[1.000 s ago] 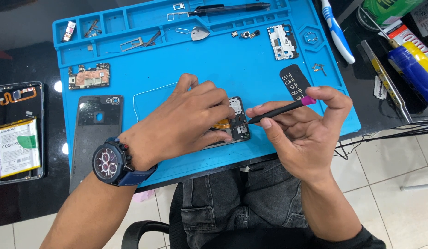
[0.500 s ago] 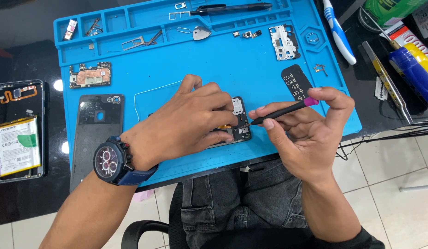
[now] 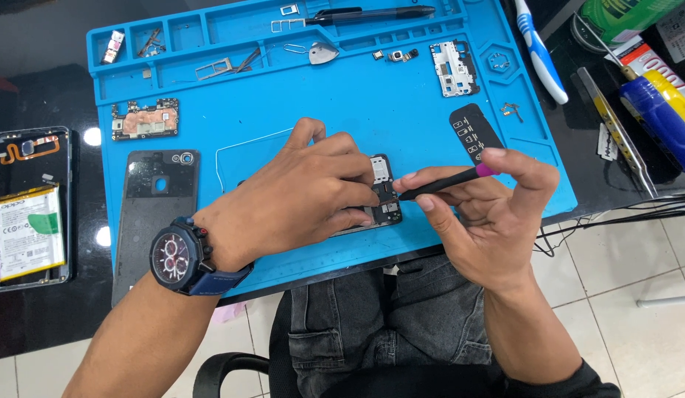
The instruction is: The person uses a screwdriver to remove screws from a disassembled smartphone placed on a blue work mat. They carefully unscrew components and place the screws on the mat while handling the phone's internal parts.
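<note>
My left hand (image 3: 298,199) lies over an opened phone body (image 3: 384,193) on the blue work mat (image 3: 342,96), pressing it down; only the phone's right end shows past my fingers. My right hand (image 3: 490,214) grips a thin black tool with a pink end (image 3: 446,179), and its tip touches the phone's exposed parts at that right end. A dark wristwatch (image 3: 182,256) sits on my left wrist.
On the mat lie a circuit board (image 3: 145,119), a black back cover (image 3: 157,203), a metal shield plate (image 3: 453,68), a black sticker strip (image 3: 475,133), tweezers and small parts. A phone frame with battery (image 3: 29,210) rests at left. A toothbrush (image 3: 541,51) and tubes lie at right.
The tool's tip has slid left onto the phone's right end, and my right hand has tilted slightly. My left hand has stayed on the phone.
</note>
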